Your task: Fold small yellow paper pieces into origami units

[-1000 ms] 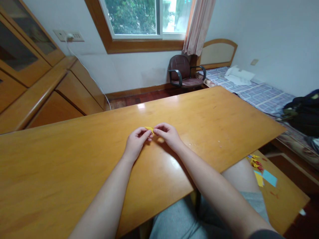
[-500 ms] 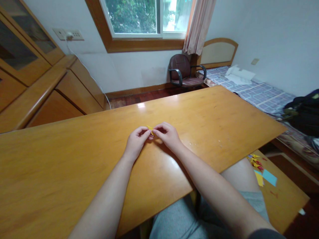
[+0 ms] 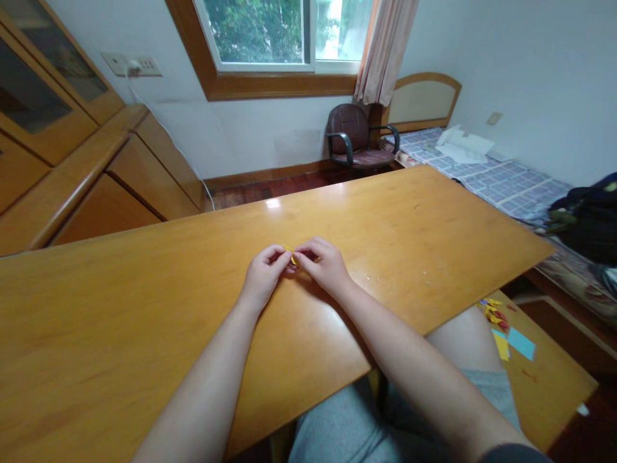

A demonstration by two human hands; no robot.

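Between my fingertips is a small piece of folded yellow paper (image 3: pixel 293 258), mostly covered by the fingers. My left hand (image 3: pixel 265 273) is closed, pinching the paper from the left with thumb and forefinger. From the other side my right hand (image 3: pixel 324 262) pinches it too, its thumb and fingertips meeting the left ones. Both hands are just above the wooden table (image 3: pixel 144 321), near its middle. The exact shape of the folds is too small to make out.
To the lower right, a lower wooden surface (image 3: pixel 554 399) holds several small yellow and red folded papers (image 3: pixel 494 314), a blue sheet (image 3: pixel 521 344) and a yellow sheet (image 3: pixel 501 346). Tiny clear scraps (image 3: pixel 425 278) lie on the table. Beyond are a chair (image 3: pixel 349 132) and a bed (image 3: pixel 511 186).
My right fingertips have shifted slightly left and inward on the yellow paper, and less of its upper tip shows. My left hand keeps its place.
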